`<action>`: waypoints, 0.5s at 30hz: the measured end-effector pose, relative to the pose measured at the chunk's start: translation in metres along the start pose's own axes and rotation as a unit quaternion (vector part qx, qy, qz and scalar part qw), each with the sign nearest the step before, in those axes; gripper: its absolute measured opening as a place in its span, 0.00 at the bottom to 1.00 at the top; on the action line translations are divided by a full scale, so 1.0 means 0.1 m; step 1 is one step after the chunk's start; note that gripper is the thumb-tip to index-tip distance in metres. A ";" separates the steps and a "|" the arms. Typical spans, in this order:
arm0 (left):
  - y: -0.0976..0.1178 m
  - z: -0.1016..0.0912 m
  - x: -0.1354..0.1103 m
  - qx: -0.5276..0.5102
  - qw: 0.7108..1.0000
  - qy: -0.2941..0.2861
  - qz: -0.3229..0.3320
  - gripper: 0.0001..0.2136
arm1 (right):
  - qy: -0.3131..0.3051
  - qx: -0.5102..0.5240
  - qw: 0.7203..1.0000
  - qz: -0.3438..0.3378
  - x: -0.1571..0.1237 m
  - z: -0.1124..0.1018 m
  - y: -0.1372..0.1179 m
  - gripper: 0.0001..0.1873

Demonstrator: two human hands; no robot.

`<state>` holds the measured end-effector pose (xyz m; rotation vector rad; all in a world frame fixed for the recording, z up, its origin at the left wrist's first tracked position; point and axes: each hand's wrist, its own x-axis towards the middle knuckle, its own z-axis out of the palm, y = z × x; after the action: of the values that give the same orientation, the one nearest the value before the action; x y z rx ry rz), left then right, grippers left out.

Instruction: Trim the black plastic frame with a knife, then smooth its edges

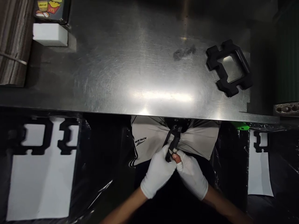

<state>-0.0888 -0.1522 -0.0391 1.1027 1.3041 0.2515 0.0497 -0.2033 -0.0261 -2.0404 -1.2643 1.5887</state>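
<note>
Both my hands wear white gloves and meet below the front edge of a steel table [140, 77]. My left hand [157, 174] and my right hand [192, 175] together grip a small black frame-shaped piece [174, 140], held over my lap against grey shorts [151, 137]. One bare fingertip shows through the right glove next to the piece. A similar black foam frame [229, 67] lies on the table at the far right, apart from both hands.
A white block [50, 34] and a printed box [51, 9] sit at the table's far left corner. Black sheets with frame-shaped cut-outs [39, 137] hang on both sides of my lap. A green object [240, 126] lies under the table edge at right.
</note>
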 end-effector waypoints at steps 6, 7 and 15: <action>-0.02 0.00 0.00 -0.008 1.000 0.024 0.016 0.10 | 0.002 0.006 1.000 -0.022 0.04 0.01 0.06 0.23; -0.02 -0.01 0.00 -0.010 1.000 0.018 0.018 0.10 | -0.003 0.003 0.999 -0.032 0.05 0.00 0.07 0.23; -0.04 -0.07 -0.01 -0.017 0.999 0.001 0.028 0.08 | -0.029 -0.026 0.997 -0.064 0.07 -0.03 0.05 0.24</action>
<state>-0.0964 -0.1514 -0.0402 1.1117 1.2682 0.3155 0.0549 -0.1998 -0.0323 -1.9133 -1.4396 1.5822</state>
